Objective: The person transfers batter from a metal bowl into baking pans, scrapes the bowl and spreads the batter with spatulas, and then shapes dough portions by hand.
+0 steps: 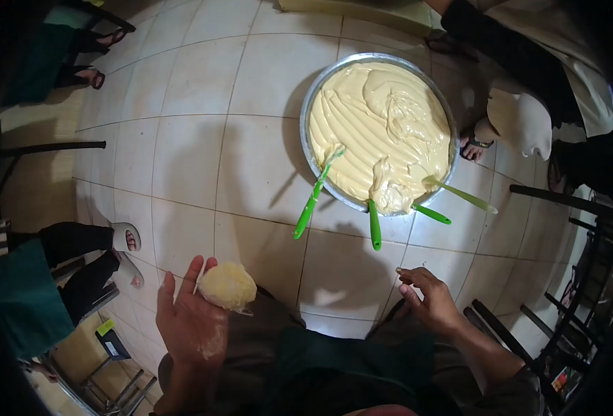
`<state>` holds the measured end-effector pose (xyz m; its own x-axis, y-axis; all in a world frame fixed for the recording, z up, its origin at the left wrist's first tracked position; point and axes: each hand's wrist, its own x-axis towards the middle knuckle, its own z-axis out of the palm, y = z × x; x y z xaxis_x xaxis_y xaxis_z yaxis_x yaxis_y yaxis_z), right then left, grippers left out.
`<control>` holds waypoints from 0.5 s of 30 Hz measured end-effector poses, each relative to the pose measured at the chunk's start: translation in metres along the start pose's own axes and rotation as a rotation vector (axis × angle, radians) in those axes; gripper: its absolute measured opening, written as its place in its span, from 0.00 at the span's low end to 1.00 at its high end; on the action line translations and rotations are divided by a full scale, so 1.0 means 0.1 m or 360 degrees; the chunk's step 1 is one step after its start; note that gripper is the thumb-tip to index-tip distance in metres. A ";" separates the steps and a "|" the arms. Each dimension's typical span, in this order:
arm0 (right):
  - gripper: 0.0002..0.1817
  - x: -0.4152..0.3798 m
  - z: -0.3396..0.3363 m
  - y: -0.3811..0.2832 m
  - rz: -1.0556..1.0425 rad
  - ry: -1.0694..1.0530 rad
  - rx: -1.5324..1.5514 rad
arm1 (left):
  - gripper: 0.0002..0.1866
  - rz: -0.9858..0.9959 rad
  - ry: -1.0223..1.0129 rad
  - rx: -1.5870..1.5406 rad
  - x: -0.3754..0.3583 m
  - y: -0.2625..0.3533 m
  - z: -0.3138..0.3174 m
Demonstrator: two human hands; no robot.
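My left hand (194, 319) is palm up at the lower left, its fingers apart, with a round pale-yellow lump in clear plastic (228, 286) resting against the fingers. At the lower right, my right hand (428, 298) has its thumb and fingertips pinched on something small that I cannot make out. Beyond both hands, a large round metal basin (306, 142) on the floor holds creamy yellow batter (362, 125). Several green-handled spatulas lean on its near rim, among them one at the left (308, 211) and one at the middle (375, 225).
Pale floor tiles (258, 149) surround the basin. People's feet and dark clothing show at the left (127, 238) and upper right (476, 144). Dark metal chair legs (563, 197) stand along the right, with more furniture at the left edge.
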<state>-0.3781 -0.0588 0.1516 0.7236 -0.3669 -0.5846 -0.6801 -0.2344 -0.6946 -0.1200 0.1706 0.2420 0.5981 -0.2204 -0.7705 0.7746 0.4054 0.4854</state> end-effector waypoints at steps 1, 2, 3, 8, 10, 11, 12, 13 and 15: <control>0.19 -0.04 -0.01 -0.07 0.0035 0.0003 -0.0024 | 0.28 -0.0042 0.0023 -0.0010 -0.03 -0.01 0.02; 0.18 -0.08 -0.01 -0.11 0.0002 0.0012 -0.0031 | 0.28 -0.0059 0.0024 0.0011 -0.08 -0.03 0.06; 0.18 -0.10 0.01 -0.13 -0.0040 0.0027 -0.0041 | 0.28 -0.0100 0.0047 0.0006 -0.12 -0.06 0.11; 0.18 -0.29 0.08 -0.20 -0.0131 0.0088 -0.0137 | 0.28 -0.0325 -0.0102 -0.0015 -0.27 -0.18 0.17; 0.18 -0.42 0.11 -0.18 -0.0153 0.0224 -0.0161 | 0.28 -0.0338 -0.0247 -0.0027 -0.26 -0.30 0.11; 0.18 -0.50 0.10 -0.21 -0.0167 0.0296 -0.0169 | 0.27 -0.0306 -0.0312 -0.0030 -0.21 -0.39 0.07; 0.18 -0.60 0.05 -0.30 -0.0061 0.0312 -0.0113 | 0.26 -0.0302 -0.0304 -0.0026 -0.20 -0.46 0.07; 0.18 -0.71 0.06 -0.31 -0.0021 0.0426 -0.0090 | 0.26 -0.0295 -0.0301 -0.0024 -0.18 -0.52 0.09; 0.17 -0.98 0.17 -0.26 0.0065 0.0654 -0.0047 | 0.26 -0.0184 -0.0216 0.0053 -0.10 -0.65 0.00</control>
<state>-0.4292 -0.0011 0.2199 0.5928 -0.7040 -0.3911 -0.7147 -0.2360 -0.6585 -0.1758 0.1462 0.2180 0.5253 -0.3824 -0.7601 0.8448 0.3413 0.4122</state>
